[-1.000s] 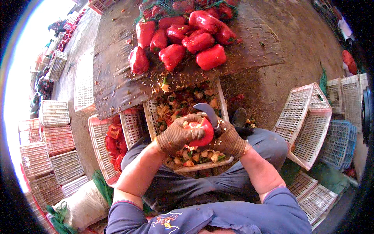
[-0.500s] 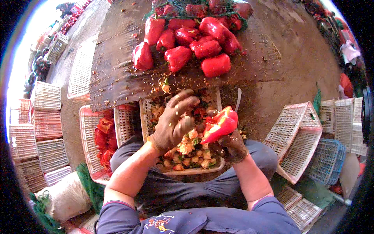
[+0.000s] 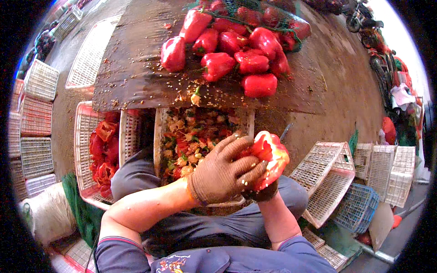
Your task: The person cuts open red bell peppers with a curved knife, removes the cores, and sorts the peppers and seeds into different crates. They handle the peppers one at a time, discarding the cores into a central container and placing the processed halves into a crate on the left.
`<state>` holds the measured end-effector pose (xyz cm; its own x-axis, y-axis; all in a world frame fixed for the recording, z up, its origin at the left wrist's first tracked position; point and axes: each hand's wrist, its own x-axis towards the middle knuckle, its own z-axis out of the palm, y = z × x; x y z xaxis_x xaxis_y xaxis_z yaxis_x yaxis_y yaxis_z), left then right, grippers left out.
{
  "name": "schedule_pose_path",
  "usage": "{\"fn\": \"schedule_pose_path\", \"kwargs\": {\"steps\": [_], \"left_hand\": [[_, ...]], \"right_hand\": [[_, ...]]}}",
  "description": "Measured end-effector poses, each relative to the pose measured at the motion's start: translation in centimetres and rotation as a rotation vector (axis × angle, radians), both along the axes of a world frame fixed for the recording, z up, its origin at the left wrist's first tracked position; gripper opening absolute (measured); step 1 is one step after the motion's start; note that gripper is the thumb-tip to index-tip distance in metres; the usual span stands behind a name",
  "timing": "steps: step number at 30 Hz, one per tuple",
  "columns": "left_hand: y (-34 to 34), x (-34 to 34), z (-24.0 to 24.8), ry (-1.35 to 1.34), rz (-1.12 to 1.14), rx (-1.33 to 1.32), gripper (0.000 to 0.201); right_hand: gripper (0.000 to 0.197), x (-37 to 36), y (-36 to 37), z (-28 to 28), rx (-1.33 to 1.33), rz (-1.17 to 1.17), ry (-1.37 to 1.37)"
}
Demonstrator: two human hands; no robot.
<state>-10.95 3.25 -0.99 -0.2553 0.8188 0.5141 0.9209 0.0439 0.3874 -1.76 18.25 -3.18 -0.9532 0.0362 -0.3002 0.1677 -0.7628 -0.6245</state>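
Gloved hands touch a glossy red, cut-open pepper.

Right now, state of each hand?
Left hand: partly open, fingers across the cut red bell pepper; grip unclear.
Right hand: holding that pepper from below, mostly hidden.

Floor: brown, bare-surfaced, marked with scattered debris near the middle. Crates — white and reddish — stack along the left side. A blue crate sits at right. Motorbikes line the upper right — bright white light beyond.
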Motion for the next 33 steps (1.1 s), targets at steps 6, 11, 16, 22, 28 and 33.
{"fn": "schedule_pose_path", "kwargs": {"steps": [6, 11, 16, 22, 28, 33], "left_hand": [[-0.9, -1.9, 1.7, 0.119, 0.201, 0.055, 0.046], [-11.4, -4.5, 5.5, 0.085, 0.522, -0.062, 0.038], [-25.4, -2.7, 6.4, -0.046, 0.963, 0.022, 0.04], [-39.5, 3.7, -0.2, -0.588, 1.268, -0.884, 0.061], [-38.0, -0.7, -0.1, -0.5, 1.286, -0.677, 0.062], [-26.6, -10.1, 1.2, -0.652, 1.027, -0.364, 0.056]], "right_hand": [[0.056, -0.7, -1.3, -2.7, 0.036, 0.062, 0.031], [0.039, -0.1, -2.3, -0.5, 0.794, 0.157, 0.204], [0.046, 1.9, -2.3, -0.7, 0.461, 0.059, 0.092], [0.049, 2.7, -2.7, 0.5, 0.419, 0.149, -0.064], [0.033, 2.0, -1.6, -0.3, 0.45, 0.108, -0.16], [0.028, 0.2, -3.0, 0.9, 0.44, 0.147, -0.218]]}}
